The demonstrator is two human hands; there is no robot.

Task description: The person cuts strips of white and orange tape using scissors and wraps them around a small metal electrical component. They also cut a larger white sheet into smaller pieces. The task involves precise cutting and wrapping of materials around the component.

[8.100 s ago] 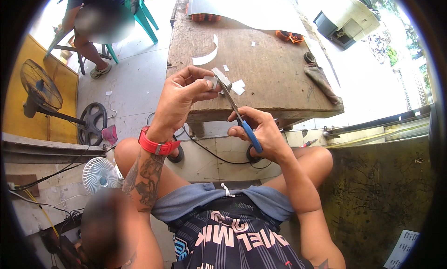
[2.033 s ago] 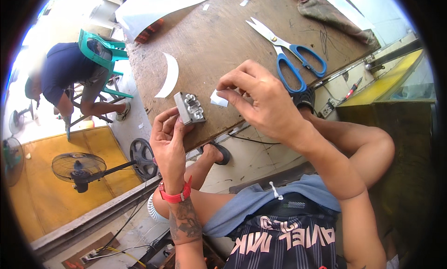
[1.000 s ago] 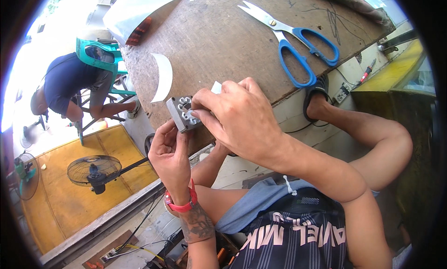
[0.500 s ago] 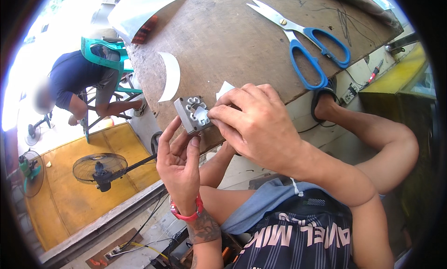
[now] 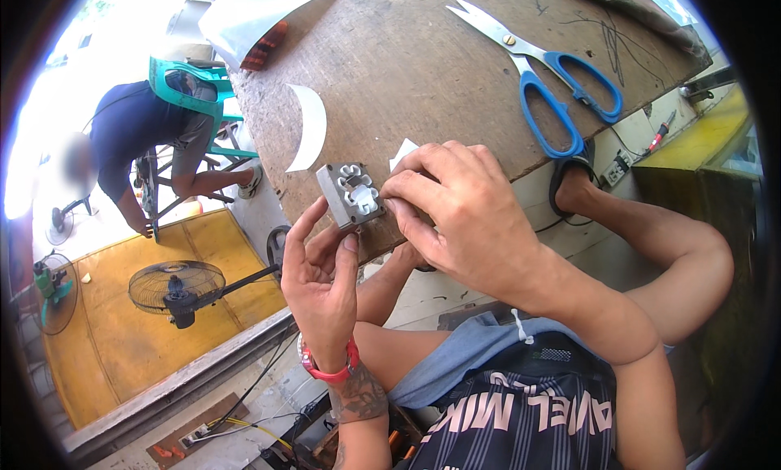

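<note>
Left hand (image 5: 325, 258) gripping boxy grey metal block (image 5: 351, 195) with scalloped pale inset, near rough wooden table's (image 5: 423, 71) edge; right hand (image 5: 468, 206) fingertips bunched at block's side, cannot tell whether pinching anything; smooth white crescent strip (image 5: 311, 128) beyond

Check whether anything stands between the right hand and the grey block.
Nothing visible does: the right hand is at the right edge of the grey block, contact unclear. The left hand holds it from below; the scissors lie farther right.
</note>
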